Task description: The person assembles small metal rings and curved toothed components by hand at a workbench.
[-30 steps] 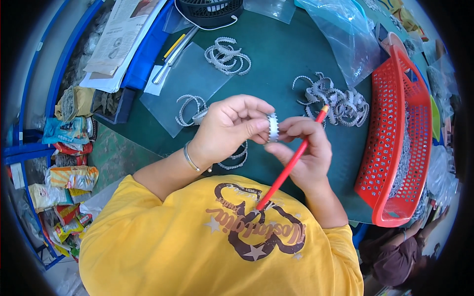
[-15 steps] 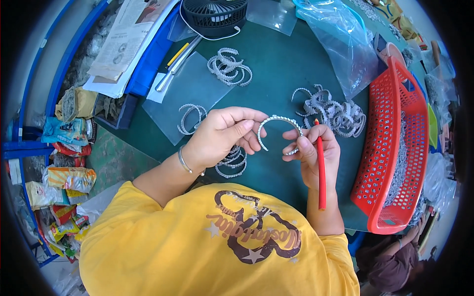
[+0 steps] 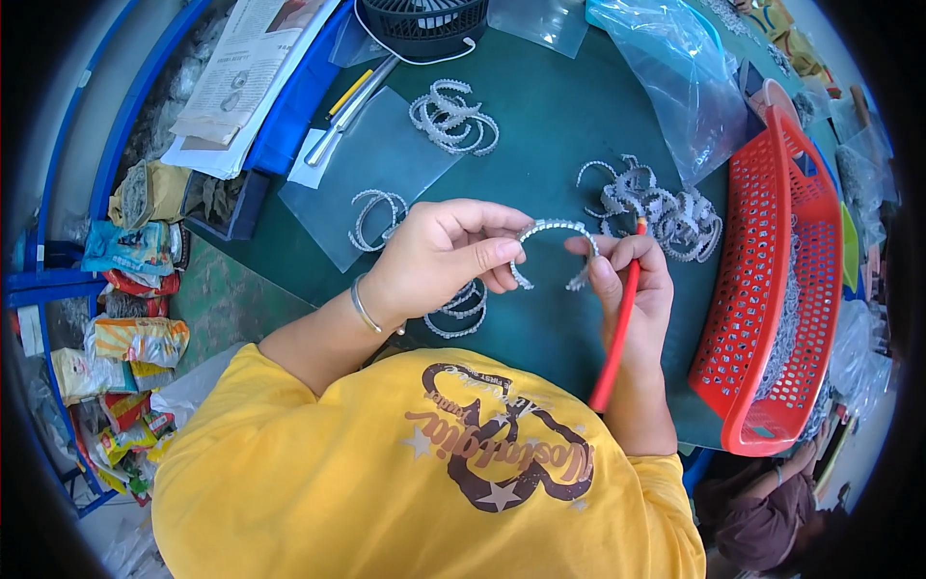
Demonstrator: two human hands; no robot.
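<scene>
An open silver-grey cuff bangle with a studded outer band arches between my two hands, its gap facing me. My left hand pinches one end of it between thumb and fingers. My right hand has thumb and fingertips at the other end, and also keeps a red pencil-like stick in its fingers, narrow tip pointing away from me. Below my left hand lie several bangles, partly hidden by it. Another small group of bangles rests beyond my left wrist.
Farther off lies a group of bangles by a clear sheet. A tangled heap of grey bands sits beyond my right hand. The red basket stands right, a plastic bag and black fan at the back.
The bangle has turned between my hands, so more of its outer face shows. The red stick's near end has swung left. My right fingers have shifted along the bangle's end.
</scene>
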